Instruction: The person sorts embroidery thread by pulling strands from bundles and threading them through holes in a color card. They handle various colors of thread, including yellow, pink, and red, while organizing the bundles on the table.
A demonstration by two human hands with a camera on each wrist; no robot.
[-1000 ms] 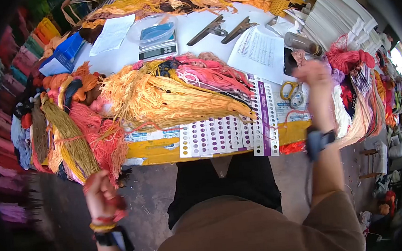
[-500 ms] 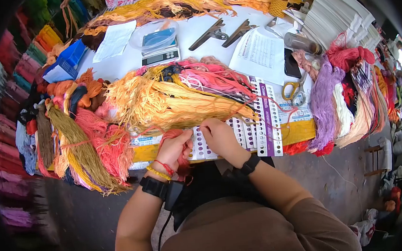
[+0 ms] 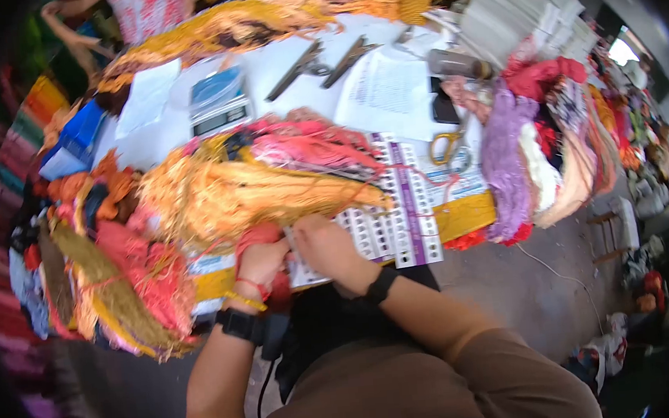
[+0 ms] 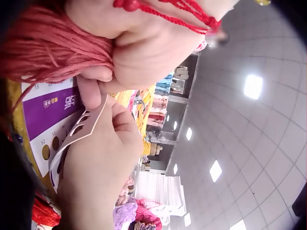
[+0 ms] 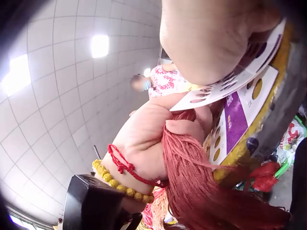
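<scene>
In the head view my left hand, with a red cord and yellow beads at its wrist, is at the table's near edge beside my right hand. My left hand grips a dusky red thread skein, whose strands hang below the fingers in the right wrist view. A thin white punched card bends up between thumb and fingers of my right hand. Its edge meets the left hand's fingertips by the skein. Beneath lie more hole-punched cards and a purple-banded card.
Yellow-orange skeins lie just beyond my hands. Olive and red skeins hang over the edge at left, lilac ones at right. Yellow-handled scissors, a scale and clipped papers stand farther back. Another person is across the table.
Both hands came from far apart to the table's near edge, the left bringing the red skein. Since half a second ago, my right hand has lifted a card's edge; the view has shifted.
</scene>
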